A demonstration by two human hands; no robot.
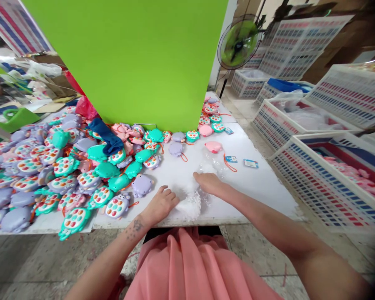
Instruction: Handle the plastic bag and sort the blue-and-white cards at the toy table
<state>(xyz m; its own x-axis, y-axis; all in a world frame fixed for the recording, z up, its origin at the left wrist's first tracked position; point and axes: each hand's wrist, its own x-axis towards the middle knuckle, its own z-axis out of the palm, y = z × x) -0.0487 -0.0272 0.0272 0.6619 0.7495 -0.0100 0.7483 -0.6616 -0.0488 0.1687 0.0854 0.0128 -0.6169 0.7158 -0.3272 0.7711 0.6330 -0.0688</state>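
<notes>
My left hand rests on the white table near its front edge, fingers curled onto a stack of clear plastic bags. On the far side of that stack my right hand lies palm down, its fingers pressed on the bags. A purple turtle-shaped toy sits just left of my left hand. One pink toy with an orange cord lies alone beyond my right hand.
A big heap of teal, purple and pink toys covers the table's left half. A green board stands at the back. White crates line the right side, with a fan behind. Small tags lie on the table.
</notes>
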